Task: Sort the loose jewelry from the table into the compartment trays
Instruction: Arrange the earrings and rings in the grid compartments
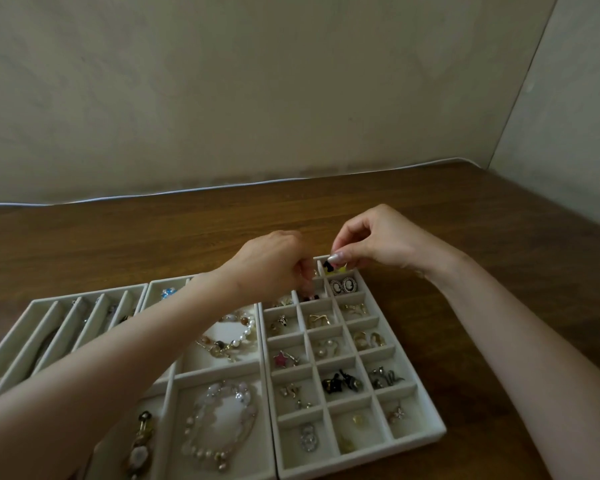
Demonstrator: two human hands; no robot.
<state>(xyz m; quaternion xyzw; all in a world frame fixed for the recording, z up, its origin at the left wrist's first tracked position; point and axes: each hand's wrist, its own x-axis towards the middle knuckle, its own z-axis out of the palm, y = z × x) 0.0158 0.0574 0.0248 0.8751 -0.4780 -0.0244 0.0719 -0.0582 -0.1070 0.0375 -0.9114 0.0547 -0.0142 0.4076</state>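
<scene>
We see a plain beige wall (257,98) rising behind the far edge of the wooden table (118,244) | a thin white cable (222,186) lying along that far edge | a paler side wall (568,133) closing the far right corner.

Was dimly, evenly lit from above; cast faint, soft shadows; looked slightly blurred; bowed lines toward edges.

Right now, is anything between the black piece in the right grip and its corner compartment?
Nothing visible. The right hand holds the black piece at the far corner compartment of the grid tray; the left hand is a column over.
</scene>
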